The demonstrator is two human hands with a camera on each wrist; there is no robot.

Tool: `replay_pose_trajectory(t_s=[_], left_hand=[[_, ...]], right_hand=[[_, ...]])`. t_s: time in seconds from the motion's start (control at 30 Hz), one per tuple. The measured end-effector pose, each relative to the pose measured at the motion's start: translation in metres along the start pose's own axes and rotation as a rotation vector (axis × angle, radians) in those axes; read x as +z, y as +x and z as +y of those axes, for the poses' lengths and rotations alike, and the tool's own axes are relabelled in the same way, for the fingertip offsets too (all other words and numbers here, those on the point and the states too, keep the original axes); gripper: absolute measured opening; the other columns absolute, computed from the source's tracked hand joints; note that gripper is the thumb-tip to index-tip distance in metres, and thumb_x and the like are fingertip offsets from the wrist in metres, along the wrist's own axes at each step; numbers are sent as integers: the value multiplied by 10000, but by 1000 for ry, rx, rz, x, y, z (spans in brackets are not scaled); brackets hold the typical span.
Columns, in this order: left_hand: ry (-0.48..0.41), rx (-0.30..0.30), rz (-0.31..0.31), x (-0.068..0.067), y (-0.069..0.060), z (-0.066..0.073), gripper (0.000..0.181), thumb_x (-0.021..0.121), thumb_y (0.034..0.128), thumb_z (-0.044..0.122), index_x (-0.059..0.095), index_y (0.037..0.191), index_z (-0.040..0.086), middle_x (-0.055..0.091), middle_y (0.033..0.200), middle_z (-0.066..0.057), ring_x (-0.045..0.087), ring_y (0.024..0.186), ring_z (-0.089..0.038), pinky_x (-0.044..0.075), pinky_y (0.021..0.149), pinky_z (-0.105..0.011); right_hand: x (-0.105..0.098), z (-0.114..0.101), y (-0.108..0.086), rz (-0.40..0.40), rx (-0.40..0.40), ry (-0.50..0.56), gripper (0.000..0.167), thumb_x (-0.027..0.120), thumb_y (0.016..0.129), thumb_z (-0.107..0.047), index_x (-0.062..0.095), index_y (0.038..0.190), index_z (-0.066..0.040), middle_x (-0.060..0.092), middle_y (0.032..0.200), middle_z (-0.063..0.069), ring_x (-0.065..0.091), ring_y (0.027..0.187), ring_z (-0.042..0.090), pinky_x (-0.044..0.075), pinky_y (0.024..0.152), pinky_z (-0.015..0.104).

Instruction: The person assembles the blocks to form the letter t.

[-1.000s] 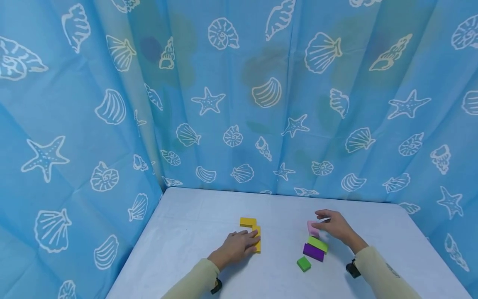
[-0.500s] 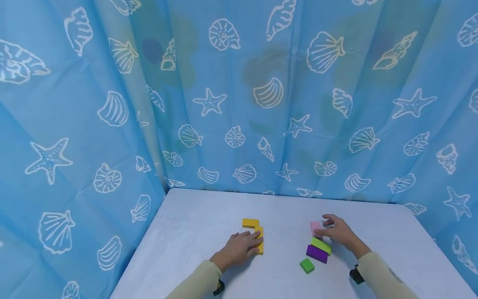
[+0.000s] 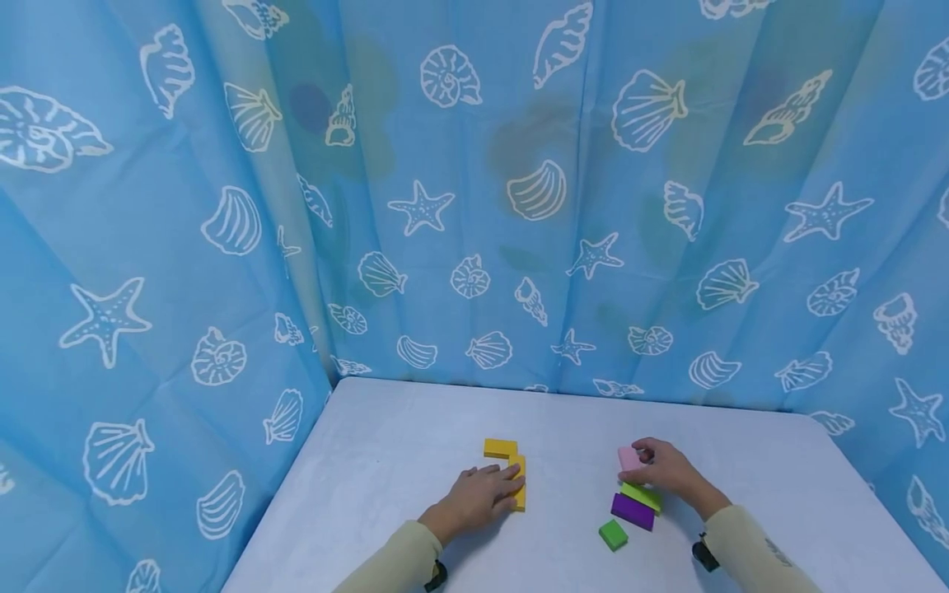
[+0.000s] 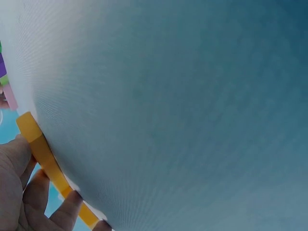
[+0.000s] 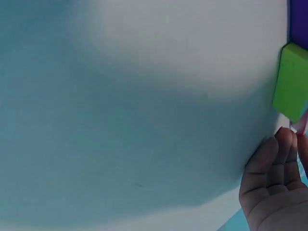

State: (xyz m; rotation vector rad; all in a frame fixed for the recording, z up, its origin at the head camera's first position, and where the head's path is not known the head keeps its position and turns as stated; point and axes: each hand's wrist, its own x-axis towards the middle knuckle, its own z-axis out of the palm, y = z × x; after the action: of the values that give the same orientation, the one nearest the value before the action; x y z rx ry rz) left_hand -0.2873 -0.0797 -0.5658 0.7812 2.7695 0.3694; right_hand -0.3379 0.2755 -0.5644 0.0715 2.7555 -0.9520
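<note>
My left hand (image 3: 474, 498) lies over a long yellow block (image 3: 521, 486), fingers reaching across it. In the left wrist view its fingertips touch the yellow block (image 4: 45, 156) along the edge. Another yellow block (image 3: 500, 448) adjoins its far end, turned sideways. On the right, my right hand (image 3: 667, 471) pinches a pink block (image 3: 628, 459) between thumb and fingers. In the right wrist view only a sliver of the pink block (image 5: 300, 125) shows beyond the fingertips. A lime green block (image 3: 642, 497) is just in front of the pink one, beside a purple block (image 3: 633, 511).
A small green block (image 3: 613, 534) lies nearer the front, apart from the purple one. All the blocks are on a white-covered table (image 3: 385, 445). A blue curtain (image 3: 474, 231) with shell prints hangs behind the table and at its sides.
My right hand has come nearer the pink block, and its fingers have closed on it. My left hand stays on the yellow block. The head view has shifted slightly.
</note>
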Motion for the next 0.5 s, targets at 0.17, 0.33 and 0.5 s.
replay_pose_trajectory(t_s=[0.17,0.33,0.5], left_hand=[[3,7,7,2,-1,-1,466,514,1013,431,465,1468,345,362,1569,171,407,1437,-204,364,1123,-564],[1,11,12,2,0,-2,468,520,1009,433,468,1466,345,368,1566,170,407,1437,-198,364,1123,-564],[-7,8,10,1,0,-1,467,517,1011,432,467,1467,343,365,1568,170,402,1441,-201,359,1126,-568]], right_hand=[[3,-6,0,11,-14,-8,764,847,764,-317,506,1332,66,617,1110,199,584,952,279,569,854,460],[6,-10,1,23,-14,2,639,823,792,-248,556,1276,73,635,1111,190,584,964,283,563,866,461],[7,-7,3,30,-55,-6,535,794,825,-209,607,1267,27,658,1140,170,596,1011,287,559,889,480]])
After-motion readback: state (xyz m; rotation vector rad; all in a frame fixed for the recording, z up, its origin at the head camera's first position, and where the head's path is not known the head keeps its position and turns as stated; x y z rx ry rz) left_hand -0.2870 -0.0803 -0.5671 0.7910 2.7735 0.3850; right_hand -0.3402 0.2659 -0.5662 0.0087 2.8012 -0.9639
